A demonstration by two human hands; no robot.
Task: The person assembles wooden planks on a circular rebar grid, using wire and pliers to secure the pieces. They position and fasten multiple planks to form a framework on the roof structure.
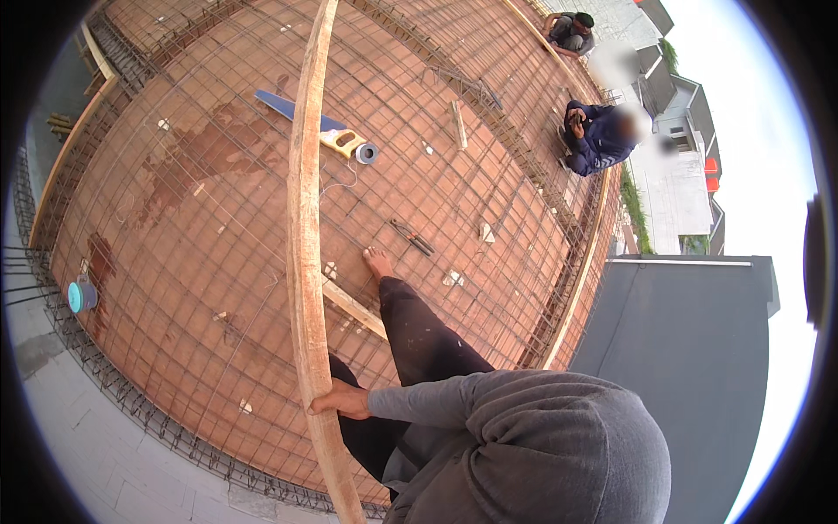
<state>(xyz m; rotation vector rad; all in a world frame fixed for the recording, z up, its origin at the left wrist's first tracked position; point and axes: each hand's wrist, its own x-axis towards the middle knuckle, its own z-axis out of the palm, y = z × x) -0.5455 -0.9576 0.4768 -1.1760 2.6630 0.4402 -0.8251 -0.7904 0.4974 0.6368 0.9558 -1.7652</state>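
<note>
My right hand [344,401] is closed around a long wooden plank [305,218], gripping it near its lower end. The plank runs up across the whole view, over a grid of steel bars. My left hand is out of sight. Beyond the plank lies a handsaw [342,140] with a blue blade and a yellowish handle, partly hidden behind the wood. A small grey roll [367,154] touches the saw's handle end. Near my bare foot [378,263] rests a pair of dark-handled pliers or cutters [412,237].
Steel bars [201,288] cover the reddish boards. A shorter wooden piece [353,307] lies by my leg. A turquoise-lidded container [82,297] stands far left. Someone in a dark blue jacket [602,140] crouches at right; another person [572,35] is farther off. A grey wall [672,341] borders the right.
</note>
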